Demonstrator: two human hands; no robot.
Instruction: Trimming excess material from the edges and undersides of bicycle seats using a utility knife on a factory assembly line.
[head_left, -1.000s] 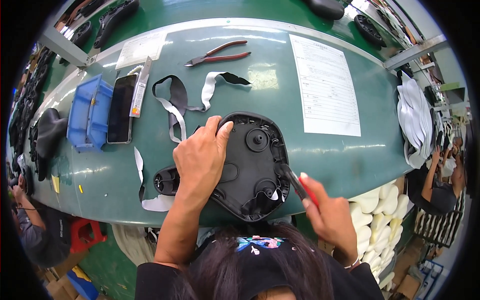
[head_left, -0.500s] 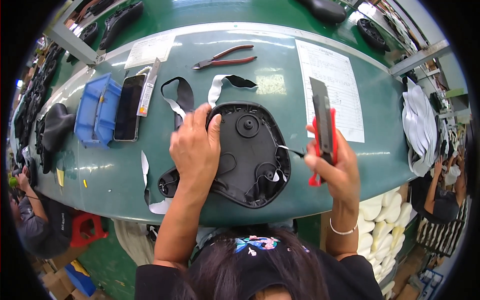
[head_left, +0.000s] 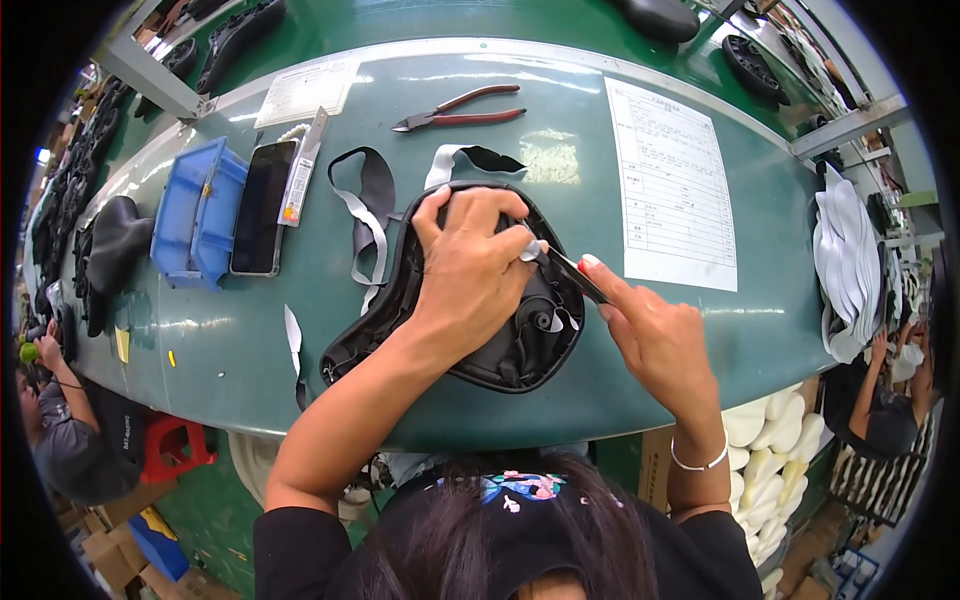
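A black bicycle saddle (head_left: pixel 500 358) lies upside down on the green table in front of me, its hollow underside showing. My left hand (head_left: pixel 468 262) rests across it, thumb and finger pinching a thin white-and-black strip of cover material (head_left: pixel 533 251) at the saddle's right rim. In my right hand (head_left: pixel 655 345) is a utility knife (head_left: pixel 582 279). Its blade lies against that rim beside the strip, and most of its red handle is hidden by my fingers. Loose offcuts lie around the saddle: a looped black-and-white one (head_left: pixel 376 190), another (head_left: pixel 478 156) behind, and a narrow one (head_left: pixel 294 340) at left.
Red-handled cutting pliers (head_left: pixel 462 108) lie at the back. To the left are a blue plastic bin (head_left: pixel 203 215), a phone (head_left: pixel 262 210) and a black saddle (head_left: pixel 118 245). A printed sheet (head_left: pixel 675 190) and stacked white pieces (head_left: pixel 843 265) are on the right. Other people work at both sides.
My left hand has moved right over the saddle and taken hold of the strip at the rim. My right hand has brought the raised knife down and left to that rim.
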